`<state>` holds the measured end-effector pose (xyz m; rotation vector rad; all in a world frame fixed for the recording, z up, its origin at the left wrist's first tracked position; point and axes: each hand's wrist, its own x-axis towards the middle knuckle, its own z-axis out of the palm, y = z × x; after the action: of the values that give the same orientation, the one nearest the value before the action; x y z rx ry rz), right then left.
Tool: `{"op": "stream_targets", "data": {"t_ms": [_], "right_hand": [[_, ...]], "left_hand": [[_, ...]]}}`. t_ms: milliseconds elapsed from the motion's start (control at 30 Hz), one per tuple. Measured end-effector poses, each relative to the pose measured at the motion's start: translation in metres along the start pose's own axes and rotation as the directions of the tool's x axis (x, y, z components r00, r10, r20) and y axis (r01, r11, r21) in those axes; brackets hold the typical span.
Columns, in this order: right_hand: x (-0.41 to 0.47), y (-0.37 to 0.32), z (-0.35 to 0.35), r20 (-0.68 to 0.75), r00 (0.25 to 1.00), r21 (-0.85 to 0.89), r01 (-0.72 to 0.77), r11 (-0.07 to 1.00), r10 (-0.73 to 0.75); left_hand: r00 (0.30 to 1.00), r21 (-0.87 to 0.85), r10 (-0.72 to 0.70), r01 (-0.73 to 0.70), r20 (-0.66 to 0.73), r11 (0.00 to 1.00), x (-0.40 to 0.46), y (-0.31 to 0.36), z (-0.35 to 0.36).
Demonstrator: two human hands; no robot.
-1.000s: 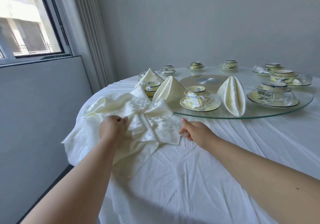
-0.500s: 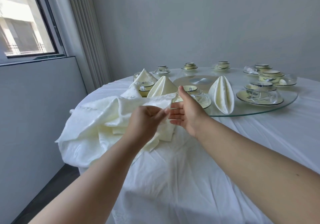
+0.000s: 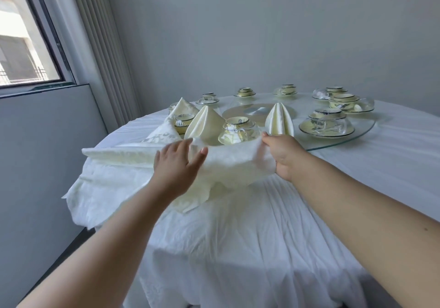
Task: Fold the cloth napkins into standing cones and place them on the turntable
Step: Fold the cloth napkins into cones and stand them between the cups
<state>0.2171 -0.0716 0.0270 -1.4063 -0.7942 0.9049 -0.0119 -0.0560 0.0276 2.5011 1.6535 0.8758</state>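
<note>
Both hands on one cream napkin (image 3: pixel 234 162), lifted off the tablecloth (image 3: pixel 238 224) at the near edge of the turntable (image 3: pixel 352 138). Left hand (image 3: pixel 177 165) grips its top edge, thumb over the front, fingers behind the fabric. Right hand (image 3: pixel 282 156) pinches the other top corner. Cloth sags between them. More napkins in a pile (image 3: pixel 114 176) to the left. Three cones (image 3: pixel 206 127) stand on the glass among cups (image 3: pixel 238 129) and saucers (image 3: pixel 326 129).
</note>
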Motion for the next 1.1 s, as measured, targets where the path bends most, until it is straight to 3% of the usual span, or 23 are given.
{"op": "stream_targets", "data": {"t_ms": [67, 133, 167, 233, 267, 300, 367, 433, 500, 600, 733, 833, 867, 933, 1033, 1100], "right_hand": [[-0.002, -0.002, -0.021, -0.006, 1.0, -0.085, 0.029, 0.996, -0.029], [-0.006, -0.009, -0.05, 0.011, 0.999, -0.365, 0.047, 0.93, -0.046], [-0.009, -0.014, -0.067, -0.005, 0.999, -0.598, 0.022, 0.801, -0.032], [-0.019, -0.022, -0.097, -0.043, 0.999, -0.934, -0.031, 0.357, -0.026], [-0.021, -0.022, -0.11, -0.054, 0.998, -0.988, -0.05, 0.147, -0.021], [-0.023, -0.021, -0.119, -0.08, 0.996, -0.997, -0.08, 0.008, -0.028], [-0.026, -0.019, -0.127, -0.142, 0.982, -0.976, -0.16, -0.151, -0.121], [-0.021, -0.013, -0.121, -0.101, 0.954, -0.976, -0.15, -0.157, -0.281], [-0.014, -0.006, -0.104, 0.046, 0.94, -0.999, 0.034, -0.042, -0.339], [-0.006, 0.015, -0.068, 0.236, 0.965, -0.936, 0.258, 0.239, -0.115], [0.006, 0.039, -0.053, 0.357, 0.933, -0.916, 0.359, 0.177, -0.044], [0.012, 0.036, -0.069, 0.346, 0.937, -0.871, 0.341, 0.353, -0.052], [0.015, 0.03, -0.079, 0.312, 0.948, -0.878, 0.313, 0.363, -0.061], [0.022, 0.014, -0.104, 0.213, 0.97, -0.939, 0.236, 0.252, -0.115], [0.03, -0.005, -0.147, -0.003, 0.965, -0.999, 0.008, 0.043, -0.261], [0.03, -0.005, -0.162, -0.011, 0.936, -0.997, -0.037, -0.067, -0.352]], "left_hand": [[0.968, -0.066, -0.042, 0.06, 0.247, 0.996, -0.005, 0.008, 0.007], [0.892, -0.322, 0.011, 0.152, 0.452, 0.934, -0.013, 0.022, 0.011], [0.854, -0.434, 0.068, 0.192, 0.517, 0.88, -0.017, 0.029, 0.012], [0.857, -0.519, 0.176, 0.12, 0.484, 0.846, -0.021, 0.039, 0.017], [0.897, -0.458, 0.176, 0.033, 0.406, 0.889, -0.018, 0.04, 0.019], [0.94, -0.346, 0.155, -0.043, 0.303, 0.937, -0.014, 0.04, 0.02], [0.98, -0.191, 0.116, -0.084, 0.164, 0.978, -0.005, 0.033, 0.024], [0.976, -0.131, 0.057, -0.03, 0.21, 0.991, 0.004, 0.018, 0.033], [0.951, -0.12, 0.008, 0.03, 0.309, 0.992, 0.008, 0.006, 0.046], [0.915, -0.177, -0.001, 0.079, 0.402, 0.981, 0.005, 0.0, 0.063], [0.916, -0.137, 0.133, -0.087, 0.378, 0.987, 0.001, -0.002, 0.074], [0.915, -0.18, 0.124, -0.058, 0.384, 0.982, 0.004, 0.008, 0.074], [0.919, -0.202, 0.117, -0.042, 0.377, 0.979, 0.005, 0.014, 0.074], [0.924, -0.236, 0.173, -0.093, 0.341, 0.967, 0.009, 0.029, 0.074], [0.911, -0.305, 0.249, -0.147, 0.329, 0.941, 0.012, 0.053, 0.073], [0.884, -0.331, 0.275, -0.148, 0.379, 0.932, 0.011, 0.063, 0.078]]}}
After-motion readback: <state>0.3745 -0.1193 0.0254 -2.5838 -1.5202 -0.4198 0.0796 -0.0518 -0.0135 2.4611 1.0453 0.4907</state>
